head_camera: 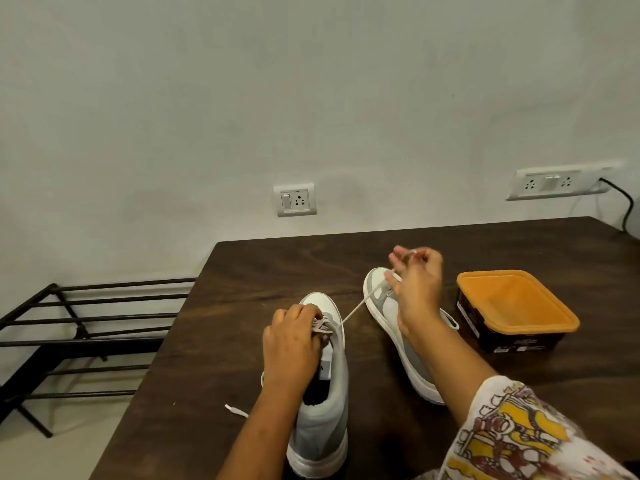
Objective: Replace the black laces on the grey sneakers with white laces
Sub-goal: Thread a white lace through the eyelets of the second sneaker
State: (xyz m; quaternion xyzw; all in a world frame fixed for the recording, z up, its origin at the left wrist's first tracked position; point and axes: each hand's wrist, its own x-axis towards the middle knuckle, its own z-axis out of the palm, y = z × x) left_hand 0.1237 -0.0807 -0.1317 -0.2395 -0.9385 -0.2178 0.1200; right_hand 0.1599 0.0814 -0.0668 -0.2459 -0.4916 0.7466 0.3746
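Two grey and white sneakers stand on a dark wooden table [263, 268]. The near sneaker [323, 403] points away from me. My left hand [292, 344] presses down on its tongue and eyelets, fingers curled over the crossed lace there. A white lace [356, 308] runs taut from those eyelets up to my right hand [415, 282], which pinches the lace end raised above the far sneaker [388, 306]. The far sneaker lies behind my right forearm, partly hidden. The lace's other end [235, 410] trails on the table left of my left forearm.
An orange-lidded dark tub [516, 308] sits at the right of the table. A black metal rack [86, 334] stands on the floor to the left. Wall sockets [296, 199] are behind the table, and a black cable [623, 202] hangs at the far right.
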